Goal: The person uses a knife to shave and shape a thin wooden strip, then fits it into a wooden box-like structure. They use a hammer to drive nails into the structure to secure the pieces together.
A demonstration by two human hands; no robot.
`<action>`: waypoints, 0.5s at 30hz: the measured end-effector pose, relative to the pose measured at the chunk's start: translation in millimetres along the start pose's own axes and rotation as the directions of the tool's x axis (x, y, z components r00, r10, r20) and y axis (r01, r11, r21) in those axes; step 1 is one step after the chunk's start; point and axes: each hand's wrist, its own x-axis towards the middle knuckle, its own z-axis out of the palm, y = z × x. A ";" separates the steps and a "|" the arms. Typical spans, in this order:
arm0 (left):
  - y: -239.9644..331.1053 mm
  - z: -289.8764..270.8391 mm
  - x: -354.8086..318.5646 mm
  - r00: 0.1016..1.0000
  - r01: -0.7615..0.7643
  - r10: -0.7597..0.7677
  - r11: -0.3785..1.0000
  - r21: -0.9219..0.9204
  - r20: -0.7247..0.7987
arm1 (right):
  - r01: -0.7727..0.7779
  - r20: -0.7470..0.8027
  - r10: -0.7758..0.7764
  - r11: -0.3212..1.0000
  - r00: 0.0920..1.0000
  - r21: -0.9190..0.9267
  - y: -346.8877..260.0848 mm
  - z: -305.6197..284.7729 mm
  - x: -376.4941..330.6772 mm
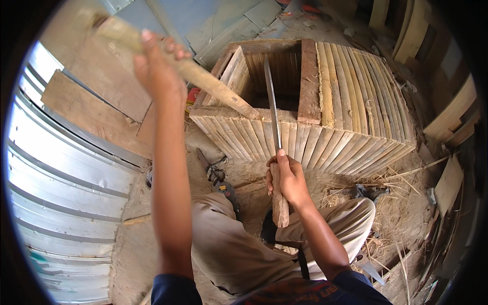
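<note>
My left hand (163,68), raised at the upper left, is closed around a bamboo pole (216,89). The pole slants down to the right, and its lower end meets the near top edge of a bamboo-slatted box (356,86). Its upper end is smeared by motion. In front of the box, my right hand (290,178) grips the rough wooden handle of a long knife (271,94). The narrow blade points away from me, over the near rim and across the box's square opening. Split bamboo strips cover the box's top and near side, with wooden boards framing the opening.
A dark power tool (223,188) lies on the dirt floor by my bent leg (218,234). Corrugated metal sheeting (66,203) stands at the left, near a wooden board (86,112). Bamboo shavings (401,188) litter the right side, beside stacked planks (452,114).
</note>
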 end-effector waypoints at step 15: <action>-60.7 37.4 -23.5 0.939 0.153 -0.131 0.987 -0.045 0.319 | -0.062 0.007 0.063 0.996 0.998 -0.069 -12.9 10.1 4.3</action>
